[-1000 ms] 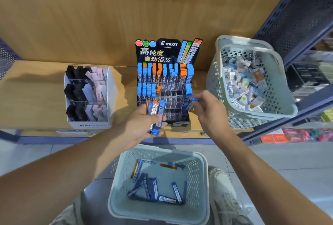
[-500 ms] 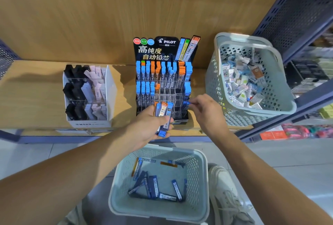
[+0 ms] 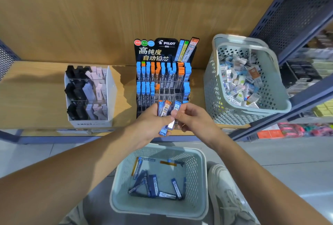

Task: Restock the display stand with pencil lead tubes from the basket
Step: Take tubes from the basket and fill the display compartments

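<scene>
The left hand (image 3: 151, 125) curls its fingers round a fan of pencil lead tubes (image 3: 164, 110), just in front of the display stand (image 3: 156, 51). The right hand (image 3: 194, 122) pinches the fan's rightmost blue-capped tube (image 3: 177, 107) between thumb and forefinger. Below both sets of fingers, more tubes lie loose in the basket (image 3: 201, 170).

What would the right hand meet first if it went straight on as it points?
The tubes in the left hand; the right hand seems to pinch the blue 0.7 one, though depth is unclear.
</scene>
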